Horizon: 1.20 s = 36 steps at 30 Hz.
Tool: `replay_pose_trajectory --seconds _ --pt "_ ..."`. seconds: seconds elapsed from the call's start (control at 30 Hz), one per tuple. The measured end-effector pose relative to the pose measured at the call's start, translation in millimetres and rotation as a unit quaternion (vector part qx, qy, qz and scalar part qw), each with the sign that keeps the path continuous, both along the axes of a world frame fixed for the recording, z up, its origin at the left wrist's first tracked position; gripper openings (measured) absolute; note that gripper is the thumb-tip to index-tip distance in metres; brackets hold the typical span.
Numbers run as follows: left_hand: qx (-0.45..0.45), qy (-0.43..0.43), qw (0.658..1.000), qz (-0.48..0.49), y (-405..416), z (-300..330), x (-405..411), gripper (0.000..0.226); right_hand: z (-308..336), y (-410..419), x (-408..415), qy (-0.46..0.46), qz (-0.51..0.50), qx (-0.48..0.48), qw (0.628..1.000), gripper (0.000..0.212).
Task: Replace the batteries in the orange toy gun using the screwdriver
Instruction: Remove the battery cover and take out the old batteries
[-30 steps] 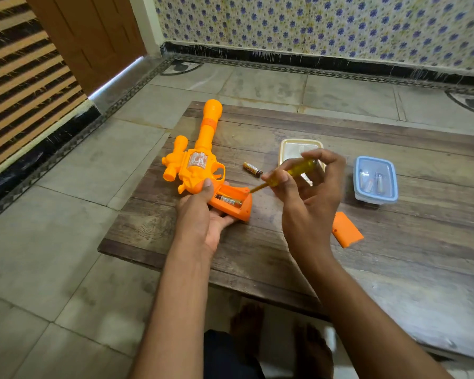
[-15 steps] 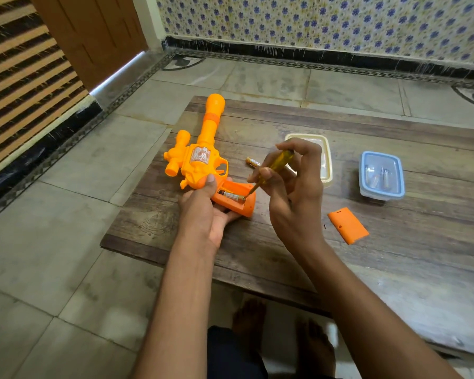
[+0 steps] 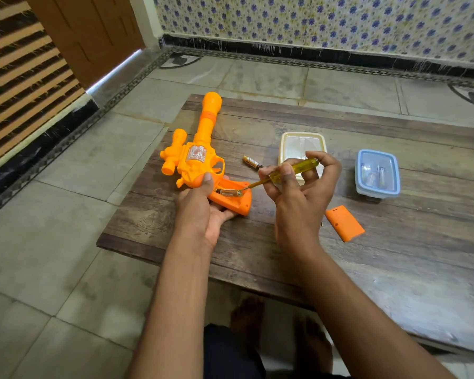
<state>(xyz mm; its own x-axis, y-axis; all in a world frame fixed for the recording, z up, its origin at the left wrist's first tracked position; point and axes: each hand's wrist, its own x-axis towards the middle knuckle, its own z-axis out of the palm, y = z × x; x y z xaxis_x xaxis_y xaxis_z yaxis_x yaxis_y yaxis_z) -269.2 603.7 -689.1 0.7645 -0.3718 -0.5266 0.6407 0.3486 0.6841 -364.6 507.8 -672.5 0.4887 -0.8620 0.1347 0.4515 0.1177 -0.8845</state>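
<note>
On the left part of the dark wooden bench (image 3: 394,269), orange plastic toy gun (image 3: 200,157), barrel pointing away, grip compartment open with one gold battery (image 3: 230,192) inside. Left hand (image 3: 203,212) curled under the grip, thumb on the body. Loose gold battery (image 3: 252,162) lying beside. Right hand (image 3: 301,192) pinching yellow-handled screwdriver (image 3: 288,172), tip at the compartment battery. Farther right, cream rectangular lid (image 3: 288,140), flat orange cover (image 3: 344,223), blue-rimmed clear box (image 3: 378,173).
</note>
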Motion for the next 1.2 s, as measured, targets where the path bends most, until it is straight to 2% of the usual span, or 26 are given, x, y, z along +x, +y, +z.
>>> replay_pose_trajectory --seconds 0.2,0.33,0.43,0.53,0.6,0.7,0.77,0.93,1.03,1.2 --pt "-0.006 0.005 1.000 -0.002 0 -3 2 0.039 3 0 -3 0.010 0.000 -0.058 0.998 0.033" --pt "-0.016 0.015 1.000 0.004 -1 -2 2 0.037 3 -3 -3 0.030 -0.015 -0.201 0.979 0.038" --pt "-0.017 0.008 1.000 0.004 0 -3 2 0.031 2 -6 -2 0.080 -0.014 -0.325 0.942 0.039" --pt "-0.016 0.000 1.000 0.003 0 -3 1 0.030 1 -10 -1 0.178 0.001 -0.451 0.875 0.039" --pt "-0.018 0.001 1.000 0.005 1 -2 0 0.030 -2 -10 -2 0.242 0.041 -0.498 0.832 0.046" --pt "-0.022 0.002 1.000 0.004 1 -2 1 0.030 -4 -7 -3 0.320 0.085 -0.518 0.789 0.053" --pt "-0.021 0.001 1.000 0.004 1 -1 0 0.026 -6 -7 -2 0.334 0.081 -0.519 0.782 0.048" --pt "-0.024 0.000 1.000 0.000 1 0 0 0.025 -2 -4 -1 0.260 0.024 -0.480 0.837 0.028" --pt "-0.017 0.005 1.000 0.011 0 -1 0 0.034 2 -8 0 0.237 -0.052 -0.472 0.848 0.018" --pt "-0.013 0.020 0.999 0.046 1 1 1 0.029 -5 -16 10 0.313 -0.097 -0.519 0.790 0.010"
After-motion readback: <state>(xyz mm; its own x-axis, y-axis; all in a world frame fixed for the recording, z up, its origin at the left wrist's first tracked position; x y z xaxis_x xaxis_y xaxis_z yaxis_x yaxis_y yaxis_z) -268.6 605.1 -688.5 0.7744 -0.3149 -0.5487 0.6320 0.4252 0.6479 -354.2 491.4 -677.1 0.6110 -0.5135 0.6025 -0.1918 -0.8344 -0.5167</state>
